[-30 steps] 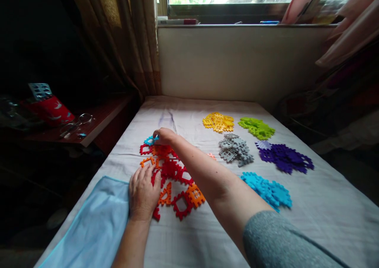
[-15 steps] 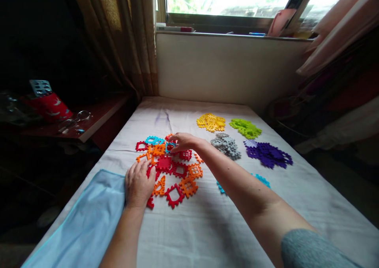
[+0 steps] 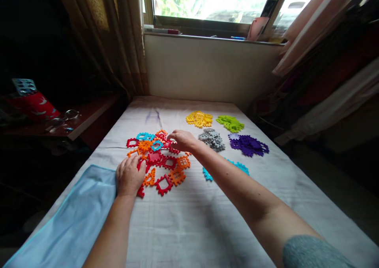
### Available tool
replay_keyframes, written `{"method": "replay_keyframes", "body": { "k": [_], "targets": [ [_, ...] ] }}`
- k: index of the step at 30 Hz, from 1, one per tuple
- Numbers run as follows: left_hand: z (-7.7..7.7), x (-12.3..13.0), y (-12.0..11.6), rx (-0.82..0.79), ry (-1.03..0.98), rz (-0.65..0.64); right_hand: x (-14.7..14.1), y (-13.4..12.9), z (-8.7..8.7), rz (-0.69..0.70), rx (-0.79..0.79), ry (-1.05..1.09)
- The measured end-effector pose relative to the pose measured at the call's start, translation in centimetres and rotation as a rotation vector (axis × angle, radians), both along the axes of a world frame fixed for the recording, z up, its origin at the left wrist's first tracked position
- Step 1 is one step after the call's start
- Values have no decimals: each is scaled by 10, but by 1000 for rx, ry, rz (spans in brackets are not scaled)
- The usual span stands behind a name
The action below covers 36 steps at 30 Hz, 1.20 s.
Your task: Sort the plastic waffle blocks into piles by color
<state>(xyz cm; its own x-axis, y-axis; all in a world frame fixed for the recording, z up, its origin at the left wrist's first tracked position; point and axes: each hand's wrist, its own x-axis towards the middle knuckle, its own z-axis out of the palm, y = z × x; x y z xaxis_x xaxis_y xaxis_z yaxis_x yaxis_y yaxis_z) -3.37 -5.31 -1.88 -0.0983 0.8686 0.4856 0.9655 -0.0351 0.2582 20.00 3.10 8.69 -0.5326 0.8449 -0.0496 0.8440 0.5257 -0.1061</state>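
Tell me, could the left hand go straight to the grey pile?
Probably not right now: the right hand and its forearm cut across between the left hand and the grey pile. With those moved aside, the way looks fairly free.

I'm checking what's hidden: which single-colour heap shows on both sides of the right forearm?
The light blue heap; the yellow, green, grey and purple heaps each show only beyond the forearm.

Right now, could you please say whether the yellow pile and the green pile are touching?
Apart: the head view shows a strip of pale sheet between the yellow pile and the green pile.
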Motion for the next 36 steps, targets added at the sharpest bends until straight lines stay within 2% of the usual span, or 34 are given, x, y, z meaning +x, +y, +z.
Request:
{"method": "replay_keyframes", "body": {
  "k": [3, 6, 9, 13, 19, 21, 23, 26, 30, 36],
  "targets": [
    [1, 0, 0, -6, 10, -2, -24, -4, -11, 77, 38, 11],
    [4, 0, 0, -37, 1, -6, -43, -6, -21, 77, 76, -8],
    [6, 0, -1, -56, 7, 6, -42, -10, -21, 30, 140, 61],
    [8, 1, 0, -76, 13, 16, -6, -32, -15, -119, 169, 222],
    [10, 2, 1, -91, 2, 14, 94, -86, -24, -371, 261, 336],
    [10, 2, 2, -91, 3, 11, 124, -103, -31, -394, 329, 345],
    [9, 1, 3, -90, 4, 13, 144, -117, -38, -350, 379, 326],
    [8, 0, 4, -88, 0, 16, 157, -131, -46, -258, 422, 267],
    [7, 0, 4, -83, -9, 10, 155, -139, -54, -218, 417, 194],
    [7, 0, 4, -86, -7, 23, 149, -149, -53, -153, 397, 182]
  ]
}}
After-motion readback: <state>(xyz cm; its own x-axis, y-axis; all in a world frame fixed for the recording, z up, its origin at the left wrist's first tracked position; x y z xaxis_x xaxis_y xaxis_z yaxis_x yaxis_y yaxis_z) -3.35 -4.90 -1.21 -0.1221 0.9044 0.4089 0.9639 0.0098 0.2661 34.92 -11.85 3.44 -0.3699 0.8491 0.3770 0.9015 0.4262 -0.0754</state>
